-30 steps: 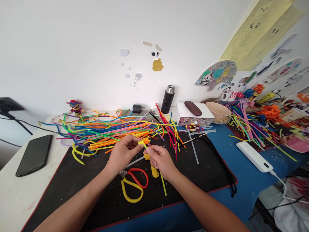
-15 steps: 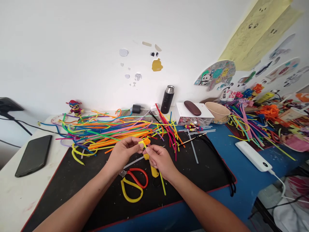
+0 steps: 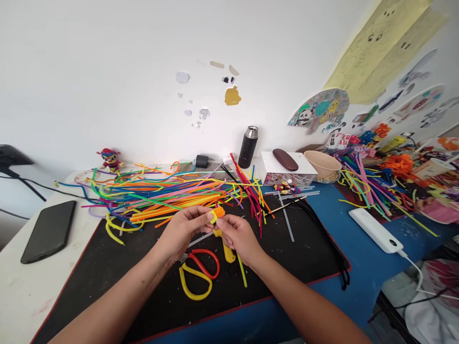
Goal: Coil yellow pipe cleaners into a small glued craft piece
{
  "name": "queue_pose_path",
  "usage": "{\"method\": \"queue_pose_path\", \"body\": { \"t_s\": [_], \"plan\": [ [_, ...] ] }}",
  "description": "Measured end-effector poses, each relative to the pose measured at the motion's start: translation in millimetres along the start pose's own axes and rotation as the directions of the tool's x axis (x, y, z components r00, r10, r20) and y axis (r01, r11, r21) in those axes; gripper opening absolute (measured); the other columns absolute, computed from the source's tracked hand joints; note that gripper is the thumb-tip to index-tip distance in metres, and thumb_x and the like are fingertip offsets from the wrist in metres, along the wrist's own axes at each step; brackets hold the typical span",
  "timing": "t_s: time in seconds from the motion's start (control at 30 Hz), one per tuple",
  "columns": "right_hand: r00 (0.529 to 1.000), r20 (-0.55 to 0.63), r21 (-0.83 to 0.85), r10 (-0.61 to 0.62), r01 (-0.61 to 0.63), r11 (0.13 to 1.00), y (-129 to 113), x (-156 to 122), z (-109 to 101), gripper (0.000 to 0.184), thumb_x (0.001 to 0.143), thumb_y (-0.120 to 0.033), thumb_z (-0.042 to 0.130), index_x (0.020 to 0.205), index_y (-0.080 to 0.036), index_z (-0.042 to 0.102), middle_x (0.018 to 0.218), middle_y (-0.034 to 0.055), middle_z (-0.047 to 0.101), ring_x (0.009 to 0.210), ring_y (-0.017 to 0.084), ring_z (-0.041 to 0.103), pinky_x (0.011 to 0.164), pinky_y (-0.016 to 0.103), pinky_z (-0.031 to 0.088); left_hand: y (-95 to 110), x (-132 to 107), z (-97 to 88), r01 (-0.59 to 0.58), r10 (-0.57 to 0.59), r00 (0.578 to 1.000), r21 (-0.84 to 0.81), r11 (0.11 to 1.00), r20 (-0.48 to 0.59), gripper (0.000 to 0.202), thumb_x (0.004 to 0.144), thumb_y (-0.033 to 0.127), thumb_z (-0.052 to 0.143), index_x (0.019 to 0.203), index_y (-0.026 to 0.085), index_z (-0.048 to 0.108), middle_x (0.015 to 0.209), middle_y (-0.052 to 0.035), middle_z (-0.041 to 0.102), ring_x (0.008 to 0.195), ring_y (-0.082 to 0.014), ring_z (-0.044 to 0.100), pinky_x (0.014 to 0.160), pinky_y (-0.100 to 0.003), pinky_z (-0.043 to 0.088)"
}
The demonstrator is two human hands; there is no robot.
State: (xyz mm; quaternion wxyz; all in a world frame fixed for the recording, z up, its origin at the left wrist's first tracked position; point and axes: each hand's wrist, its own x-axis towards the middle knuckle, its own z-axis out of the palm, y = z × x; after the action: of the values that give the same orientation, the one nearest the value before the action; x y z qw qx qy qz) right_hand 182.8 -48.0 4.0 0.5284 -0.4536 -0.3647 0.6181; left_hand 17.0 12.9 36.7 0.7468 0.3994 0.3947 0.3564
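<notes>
Between both hands is a small orange and yellow pipe-cleaner piece (image 3: 217,213), held up over the black mat (image 3: 287,263). My left hand (image 3: 186,227) pinches its left side with thumb and forefinger. From the right, my right hand (image 3: 238,236) grips its lower right edge, fingers curled under. A yellow-handled tool (image 3: 228,253) lies on the mat partly behind my right hand; its working end is hidden. Scissors (image 3: 199,274) with one red and one yellow handle loop rest below my hands, blades mostly covered by my left wrist. A lime pipe cleaner (image 3: 243,271) lies beside them.
Many coloured pipe cleaners (image 3: 172,191) spread behind my hands. A black thermos (image 3: 248,147), a white box (image 3: 287,167) and a beige basket (image 3: 322,166) stand near the wall. A phone (image 3: 49,231) lies left, a white power bank (image 3: 375,230) right.
The orange and yellow piece has turned slightly between my fingertips. Both hands stay nearly in place, and the view has shifted very slightly.
</notes>
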Motion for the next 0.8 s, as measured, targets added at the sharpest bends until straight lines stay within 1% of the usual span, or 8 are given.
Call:
{"method": "queue_pose_path", "body": {
  "t_s": [0.13,0.27,0.43,0.63,0.8],
  "plan": [
    [1.0,-0.024,0.021,0.013,-0.012,1.0,-1.4,-0.9,-0.7,0.046,0.077,-0.06,0.084,0.078,-0.019,0.063,0.043,-0.0129,0.038,0.038,0.005,0.027,0.04,0.021,0.019,-0.9,0.0,-0.2,0.047,-0.046,0.999,-0.023,0.999,0.023,0.035,0.062,0.036,0.099,0.083,0.015,0.081,0.072,-0.0029,0.074,0.061,-0.0113,0.067,0.062,-0.021,0.058],
    [0.999,-0.037,0.03,0.012,-0.011,0.999,-2.1,0.3,-0.4,0.045,0.075,-0.058,0.085,0.08,-0.019,0.062,0.043,-0.0134,0.039,0.038,0.005,0.026,0.04,0.021,0.018,-0.7,0.7,-0.7,0.057,-0.056,0.998,-0.032,0.998,0.024,0.036,0.062,0.037,0.099,0.082,0.014,0.08,0.07,-0.0025,0.074,0.059,-0.0109,0.067,0.061,-0.021,0.059],
    [0.999,-0.049,0.026,0.005,-0.003,1.0,-1.0,1.6,-1.1,0.045,0.075,-0.058,0.085,0.078,-0.02,0.061,0.043,-0.0135,0.037,0.037,0.005,0.025,0.039,0.021,0.017,-1.7,2.7,-4.6,0.047,-0.046,0.999,-0.014,0.999,0.02,0.035,0.063,0.036,0.098,0.083,0.014,0.081,0.07,-0.0028,0.073,0.06,-0.0111,0.067,0.061,-0.02,0.058],
    [0.998,-0.06,0.018,-0.003,0.004,1.0,-1.1,0.8,-3.7,0.044,0.076,-0.058,0.084,0.075,-0.019,0.062,0.043,-0.013,0.036,0.039,0.005,0.025,0.041,0.022,0.018,-3.5,4.5,-8.1,0.012,-0.012,1.0,0.045,0.999,0.009,0.032,0.066,0.038,0.096,0.083,0.016,0.08,0.071,-0.0028,0.073,0.06,-0.0114,0.067,0.06,-0.019,0.057],
    [0.998,-0.064,-0.002,-0.002,0.002,1.0,0.2,0.9,-4.8,0.044,0.077,-0.059,0.083,0.076,-0.019,0.065,0.043,-0.0127,0.036,0.039,0.005,0.025,0.041,0.022,0.018,-4.2,5.8,-8.8,0.002,-0.002,1.0,0.093,0.996,-0.005,0.032,0.067,0.038,0.094,0.083,0.016,0.079,0.071,-0.0042,0.074,0.06,-0.0138,0.068,0.058,-0.022,0.059]
  ]
}}
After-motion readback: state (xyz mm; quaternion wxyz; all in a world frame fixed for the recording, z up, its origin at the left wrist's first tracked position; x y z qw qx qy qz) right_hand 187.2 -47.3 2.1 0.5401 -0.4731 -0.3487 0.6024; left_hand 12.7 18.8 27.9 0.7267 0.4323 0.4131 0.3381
